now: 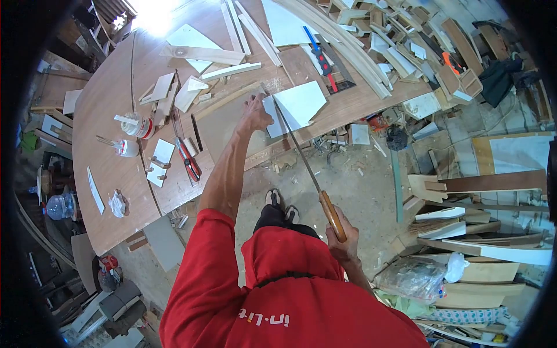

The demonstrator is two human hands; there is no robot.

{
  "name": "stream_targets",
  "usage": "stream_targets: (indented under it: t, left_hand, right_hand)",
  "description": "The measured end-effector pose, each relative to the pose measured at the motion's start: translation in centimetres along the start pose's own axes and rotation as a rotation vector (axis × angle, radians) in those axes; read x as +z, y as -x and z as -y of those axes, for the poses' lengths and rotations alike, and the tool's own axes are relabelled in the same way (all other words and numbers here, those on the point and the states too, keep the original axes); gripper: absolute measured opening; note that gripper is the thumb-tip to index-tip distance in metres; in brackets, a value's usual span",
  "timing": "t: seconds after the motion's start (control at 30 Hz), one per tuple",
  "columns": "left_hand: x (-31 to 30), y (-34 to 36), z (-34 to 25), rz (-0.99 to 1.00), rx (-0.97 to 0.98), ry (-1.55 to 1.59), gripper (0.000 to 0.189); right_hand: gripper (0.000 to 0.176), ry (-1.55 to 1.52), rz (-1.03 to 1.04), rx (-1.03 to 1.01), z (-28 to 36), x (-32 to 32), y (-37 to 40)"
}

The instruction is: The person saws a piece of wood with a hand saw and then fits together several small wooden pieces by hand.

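My right hand [343, 238] is wrapped round the wooden handle of a long saw [301, 153], below the table's front edge. The thin blade runs up and to the left, its far end lying across a white board [299, 107] with an angled outline. On the board's left part rests my left hand [256, 114], its fingers bent near the blade; what lies under the fingertips is hard to make out. A thin wooden strip [229, 101] lies beside this hand on the wooden table [104, 116].
A red and blue tool [321, 61] lies behind the board. Red-handled pliers or cutters [188, 159], a white tub [136, 124] and a brush cup [126, 147] stand or lie at left. Offcuts [400, 61] are heaped at right. Scraps litter the floor [348, 191].
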State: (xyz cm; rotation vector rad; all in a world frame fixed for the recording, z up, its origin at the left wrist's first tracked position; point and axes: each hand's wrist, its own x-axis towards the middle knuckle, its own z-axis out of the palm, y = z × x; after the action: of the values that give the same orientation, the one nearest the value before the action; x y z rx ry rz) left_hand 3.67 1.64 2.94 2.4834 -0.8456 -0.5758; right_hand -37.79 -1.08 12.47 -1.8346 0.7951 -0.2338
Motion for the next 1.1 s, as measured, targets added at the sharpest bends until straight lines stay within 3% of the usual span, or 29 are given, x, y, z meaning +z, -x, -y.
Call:
stream_targets:
  t: [0.17,0.23,0.33,0.43,0.47,0.5,0.53,0.6,0.67,0.73,0.83,0.97,1.03,1.1]
  left_hand:
    - [-0.8,0.0,0.3,-0.008,0.086,0.079,0.079]
    - [-0.2,-0.7,1.8,-0.021,0.119,0.124,0.077]
    - [0.0,-0.8,2.9,-0.086,0.110,0.366,0.072]
    - [-0.5,0.4,2.4,-0.108,0.153,0.298,0.075]
    - [-0.2,1.2,2.0,-0.125,0.237,0.098,0.082]
    - [0.0,1.9,1.4,-0.140,0.320,-0.103,0.090]
    - [0.0,2.6,0.7,-0.138,0.319,-0.103,0.090]
    - [-0.2,3.6,-0.6,-0.098,0.255,-0.206,0.100]
    - [-0.7,4.0,-1.4,-0.056,0.199,-0.212,0.102]
    - [-1.3,4.3,-1.9,-0.016,0.142,-0.223,0.104]
    - [-1.3,4.5,-2.1,0.012,0.142,-0.230,0.105]
    - [-0.6,4.4,-1.3,-0.025,0.189,-0.247,0.104]
    - [-0.3,4.1,-1.0,-0.033,0.199,-0.223,0.103]
    - [0.1,3.9,-0.7,-0.063,0.174,-0.186,0.102]
  right_hand:
    - [0.053,-0.001,0.016,0.047,0.4,-0.1,-0.5]
    - [0.054,0.037,-0.044,-0.184,-0.4,0.4,-0.8]
    - [0.053,0.052,-0.011,-0.098,0.0,0.4,-0.6]
    - [0.054,0.033,0.057,0.032,0.5,0.1,-0.5]
    - [0.054,0.031,0.058,0.034,0.2,0.2,-0.6]
    - [0.055,0.052,0.017,-0.068,-0.3,0.5,-0.7]
    - [0.056,0.074,-0.026,-0.169,-0.5,0.6,-0.8]
    - [0.058,0.082,-0.027,-0.171,-0.6,0.5,-0.8]
    - [0.059,0.091,-0.023,-0.172,-0.2,0.2,-0.7]
    - [0.059,0.099,0.028,-0.039,0.7,-0.1,-0.6]
    - [0.060,0.138,-0.017,-0.142,0.5,-0.1,-0.8]
    - [0.059,0.096,0.023,-0.040,1.4,0.6,-2.8]
    - [0.057,0.081,-0.048,-0.239,1.2,2.0,-4.9]
    - [0.057,0.078,-0.008,-0.131,2.1,1.6,-4.6]
